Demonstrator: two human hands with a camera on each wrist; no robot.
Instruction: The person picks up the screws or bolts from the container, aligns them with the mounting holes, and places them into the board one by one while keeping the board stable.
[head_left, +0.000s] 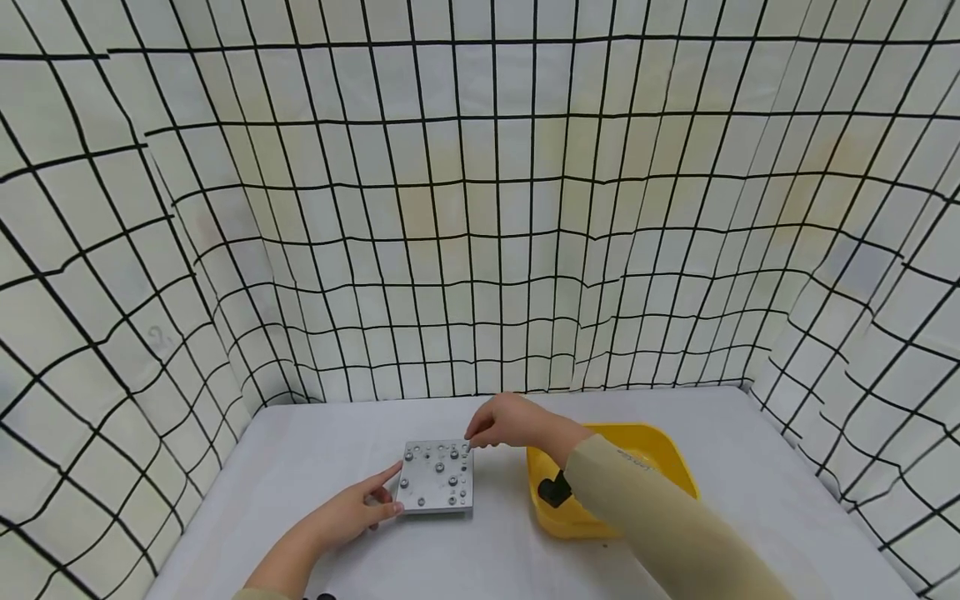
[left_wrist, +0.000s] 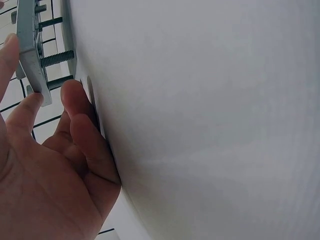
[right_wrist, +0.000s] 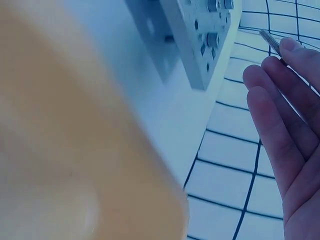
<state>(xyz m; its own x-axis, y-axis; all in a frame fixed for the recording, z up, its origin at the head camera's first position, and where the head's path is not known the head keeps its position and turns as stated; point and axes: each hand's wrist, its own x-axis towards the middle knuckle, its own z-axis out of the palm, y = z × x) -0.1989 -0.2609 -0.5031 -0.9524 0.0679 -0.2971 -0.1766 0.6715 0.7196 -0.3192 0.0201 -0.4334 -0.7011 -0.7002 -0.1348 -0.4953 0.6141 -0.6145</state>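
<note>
A square metal plate [head_left: 427,487] with several socket-head screws and open holes is at the middle of the table. My left hand [head_left: 345,512] grips its left edge, thumb near the front corner and index finger near the back one. Threaded screw shanks [left_wrist: 57,58] stick out under the plate in the left wrist view; the other fingers curl beside them, close to the tabletop. Beyond the plate's back right corner, my right hand [head_left: 517,421] pinches a threaded screw [right_wrist: 270,41] between thumb and index finger. The screw's head end is hidden by the fingertips.
A yellow plastic bin [head_left: 648,432] stands to the right of the plate, under my right forearm. A small black object [head_left: 555,490] overlaps its left side near my wrist. White cloth covers the table [head_left: 360,433], and black-gridded white curtains [head_left: 510,250] enclose it.
</note>
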